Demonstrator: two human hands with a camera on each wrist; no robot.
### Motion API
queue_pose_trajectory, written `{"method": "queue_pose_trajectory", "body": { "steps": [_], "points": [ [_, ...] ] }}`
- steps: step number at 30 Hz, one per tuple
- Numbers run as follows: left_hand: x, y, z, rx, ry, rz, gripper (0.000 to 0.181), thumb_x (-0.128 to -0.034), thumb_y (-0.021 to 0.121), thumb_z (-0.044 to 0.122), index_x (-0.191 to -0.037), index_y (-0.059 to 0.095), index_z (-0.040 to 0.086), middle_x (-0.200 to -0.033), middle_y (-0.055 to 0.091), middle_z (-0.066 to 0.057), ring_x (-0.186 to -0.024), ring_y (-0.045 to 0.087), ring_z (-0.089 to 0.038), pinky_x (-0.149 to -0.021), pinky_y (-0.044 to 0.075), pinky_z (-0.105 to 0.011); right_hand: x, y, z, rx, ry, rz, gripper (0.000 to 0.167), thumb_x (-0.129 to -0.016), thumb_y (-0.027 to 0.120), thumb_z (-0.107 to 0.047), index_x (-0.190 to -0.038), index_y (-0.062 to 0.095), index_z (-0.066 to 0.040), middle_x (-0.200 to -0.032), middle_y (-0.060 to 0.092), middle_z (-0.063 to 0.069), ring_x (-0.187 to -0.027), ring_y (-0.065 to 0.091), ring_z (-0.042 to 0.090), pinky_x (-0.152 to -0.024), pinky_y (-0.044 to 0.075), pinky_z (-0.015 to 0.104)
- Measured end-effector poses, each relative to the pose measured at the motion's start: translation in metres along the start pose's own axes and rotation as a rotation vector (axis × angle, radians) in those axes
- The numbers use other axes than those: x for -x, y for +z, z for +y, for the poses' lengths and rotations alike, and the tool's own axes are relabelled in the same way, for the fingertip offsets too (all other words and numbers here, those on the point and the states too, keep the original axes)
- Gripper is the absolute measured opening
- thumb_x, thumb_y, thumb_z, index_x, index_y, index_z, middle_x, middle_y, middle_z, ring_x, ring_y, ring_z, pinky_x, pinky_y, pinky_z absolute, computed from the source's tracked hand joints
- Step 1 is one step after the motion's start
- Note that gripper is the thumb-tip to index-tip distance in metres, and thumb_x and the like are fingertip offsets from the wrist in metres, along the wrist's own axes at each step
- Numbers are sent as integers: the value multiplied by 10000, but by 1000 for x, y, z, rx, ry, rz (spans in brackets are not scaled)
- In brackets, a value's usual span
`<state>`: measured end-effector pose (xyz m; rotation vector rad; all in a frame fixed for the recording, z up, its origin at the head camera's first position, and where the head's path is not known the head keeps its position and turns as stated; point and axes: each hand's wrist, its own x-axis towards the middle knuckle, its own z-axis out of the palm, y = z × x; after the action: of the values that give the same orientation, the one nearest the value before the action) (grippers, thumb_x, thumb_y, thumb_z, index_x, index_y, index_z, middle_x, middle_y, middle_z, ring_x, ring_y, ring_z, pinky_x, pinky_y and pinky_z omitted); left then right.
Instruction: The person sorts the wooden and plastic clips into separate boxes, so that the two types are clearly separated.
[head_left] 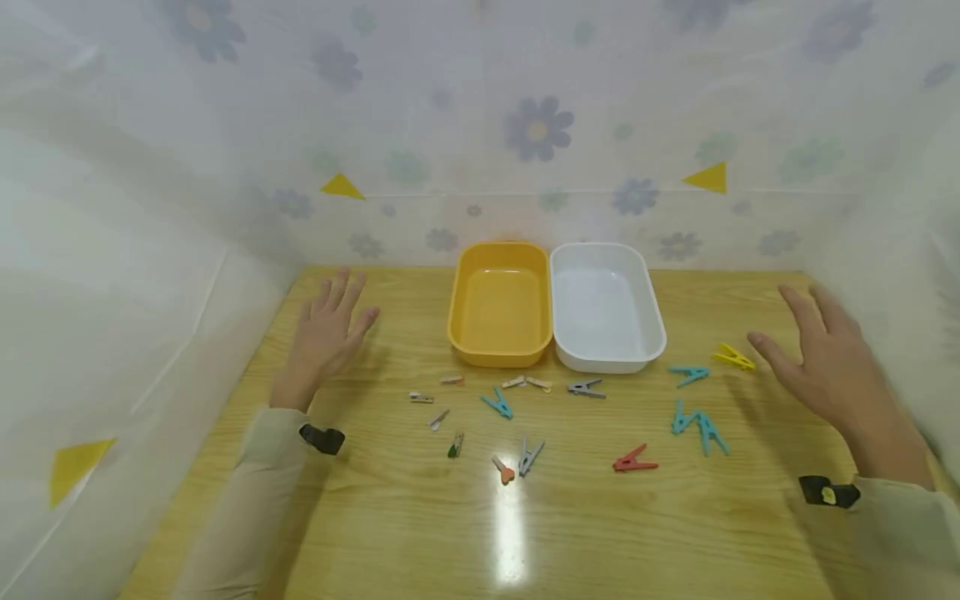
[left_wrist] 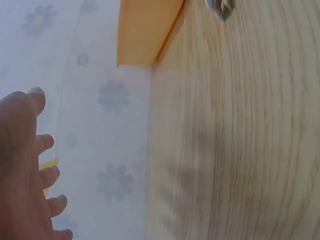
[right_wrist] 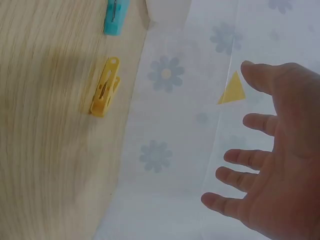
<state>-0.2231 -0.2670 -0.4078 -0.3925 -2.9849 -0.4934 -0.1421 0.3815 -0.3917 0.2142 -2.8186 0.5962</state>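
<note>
My left hand [head_left: 324,337], fingers spread, hovers over the table's left side and holds nothing. On the far right my right hand [head_left: 828,367] is also spread and bare, nearest to a yellow clothespin [head_left: 733,357]. That same yellow clothespin [right_wrist: 105,87] lies on the wood in the right wrist view. Blue clothespins [head_left: 688,375] are scattered left of the right hand, with a red clothespin [head_left: 635,459] nearer the front. Grey clothespins [head_left: 531,457] and a blue one [head_left: 498,403] lie mid-table. Small wooden clips [head_left: 438,419], some with coloured ornaments, are closer to the left hand.
A yellow-orange tub [head_left: 500,346] and a white tub [head_left: 611,354] stand side by side at the table's back, nothing visible inside either. Flower-patterned white sheeting [head_left: 480,158] walls the back and sides. Yellow triangles [head_left: 708,178] mark the sheeting.
</note>
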Motion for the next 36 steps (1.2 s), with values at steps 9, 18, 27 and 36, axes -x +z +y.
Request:
{"method": "queue_pose_trajectory", "body": {
  "steps": [9, 18, 27, 36],
  "points": [
    [1, 22, 17, 242, 58, 47, 705, -1103, 290, 528, -1671, 76, 169, -1718, -45, -93, -1555, -25, -422, -1164, 53, -731, 10, 16, 2, -222, 63, 18, 709, -1043, 609, -243, -1639, 250, -108, -1559, 243, 383, -1314, 322, 643, -941, 370, 700],
    [2, 39, 50, 404, 139, 69, 670, -1113, 316, 477, -1669, 85, 182, -1717, -19, -56, -1557, -35, -400, -1195, 53, -680, 21, 36, 15, -320, 121, 55, 595, -1028, 649, -229, -1548, 430, -41, -1484, 435, 300, -1190, 510, 390, -745, 346, -2],
    [7, 53, 81, 215, 142, 6, 706, -1096, 288, 559, -1673, 48, 231, -1723, -11, -20, -1566, -29, -371, -1142, 61, -764, 29, 49, 32, -365, 170, -97, 619, -1034, 644, -284, -1522, 419, 23, -1430, 458, 365, -1187, 492, 608, -687, 382, 38],
    [10, 63, 93, 80, 194, -78, 714, -1103, 312, 532, -1672, 60, 182, -1724, -13, 4, -1571, -45, -311, -1155, 53, -748, 36, 51, 39, -323, 130, -90, 508, -1020, 669, -205, -1436, 519, 46, -1263, 599, 316, -960, 505, -158, -704, 399, 35]
  ]
}}
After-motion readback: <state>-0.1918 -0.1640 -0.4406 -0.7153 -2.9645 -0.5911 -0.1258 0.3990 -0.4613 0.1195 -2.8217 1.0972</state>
